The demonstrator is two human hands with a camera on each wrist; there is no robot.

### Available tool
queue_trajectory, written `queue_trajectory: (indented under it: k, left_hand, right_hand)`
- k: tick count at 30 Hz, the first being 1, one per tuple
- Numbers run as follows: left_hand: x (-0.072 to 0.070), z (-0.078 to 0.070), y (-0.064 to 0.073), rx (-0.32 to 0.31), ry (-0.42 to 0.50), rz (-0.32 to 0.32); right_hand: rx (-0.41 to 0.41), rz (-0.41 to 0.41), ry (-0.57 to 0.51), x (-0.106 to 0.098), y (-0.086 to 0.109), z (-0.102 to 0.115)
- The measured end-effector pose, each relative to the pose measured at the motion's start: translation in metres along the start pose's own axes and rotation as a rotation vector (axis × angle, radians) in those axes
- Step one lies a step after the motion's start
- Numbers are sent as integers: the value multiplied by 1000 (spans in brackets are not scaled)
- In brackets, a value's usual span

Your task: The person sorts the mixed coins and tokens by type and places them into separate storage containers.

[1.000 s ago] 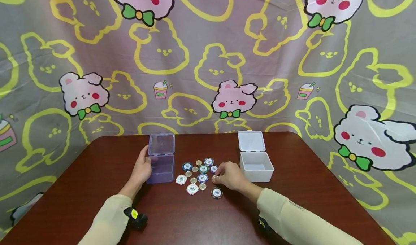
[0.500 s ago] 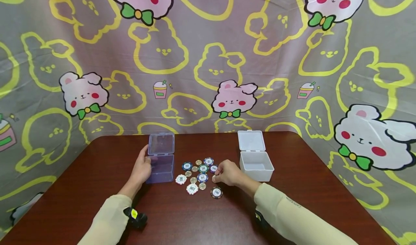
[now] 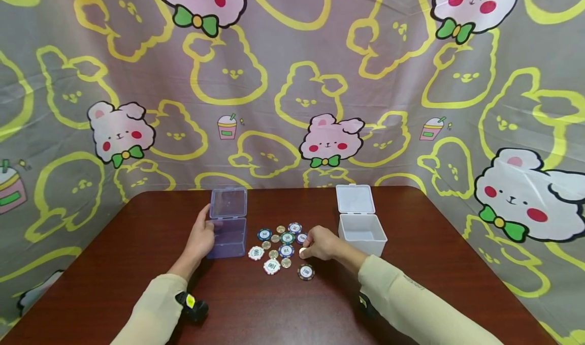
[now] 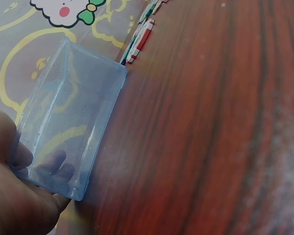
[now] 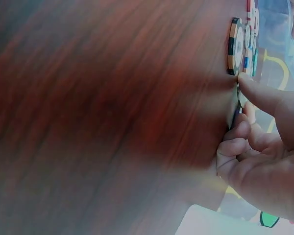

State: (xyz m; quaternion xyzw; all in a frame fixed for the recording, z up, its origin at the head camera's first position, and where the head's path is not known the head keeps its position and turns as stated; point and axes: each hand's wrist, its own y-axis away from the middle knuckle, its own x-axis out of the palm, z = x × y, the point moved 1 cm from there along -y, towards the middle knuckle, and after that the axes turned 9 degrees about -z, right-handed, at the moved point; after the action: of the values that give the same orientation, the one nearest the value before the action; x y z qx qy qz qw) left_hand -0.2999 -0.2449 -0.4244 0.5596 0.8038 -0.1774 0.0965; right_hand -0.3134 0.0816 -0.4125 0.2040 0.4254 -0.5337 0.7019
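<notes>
In the head view, my left hand [image 3: 201,237] holds the left side of a see-through bluish plastic box [image 3: 228,251], whose hinged lid [image 3: 229,202] stands up. Its thumb laps over the box's side wall, and fingers show through the plastic in the left wrist view. With thumb and fingers, my right hand [image 3: 322,243] pinches a small gold coin [image 3: 302,252] at the right side of a group of coins and poker chips. Most of that coin is hidden by the fingers. A black-edged 100 chip [image 3: 306,272] lies just in front of this hand.
Between the boxes lie several poker chips, such as a white 100 chip [image 3: 271,267] and a green 20 chip [image 3: 287,238], with gold coins [image 3: 286,262] among them. A white box [image 3: 362,246] with raised lid stands behind the right wrist. A patterned cloth [image 3: 274,172] hangs behind the table.
My right hand and forearm have shifted slightly left, with the fingers still at the coin. The left hand keeps its hold on the see-through box.
</notes>
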Motion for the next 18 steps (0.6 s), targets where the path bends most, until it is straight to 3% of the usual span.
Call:
queue_trajectory:
  k: [18]
  left_hand:
    - [0, 3, -2, 16, -11, 5]
  right_hand:
    - [34, -80, -60, 3, 3, -4]
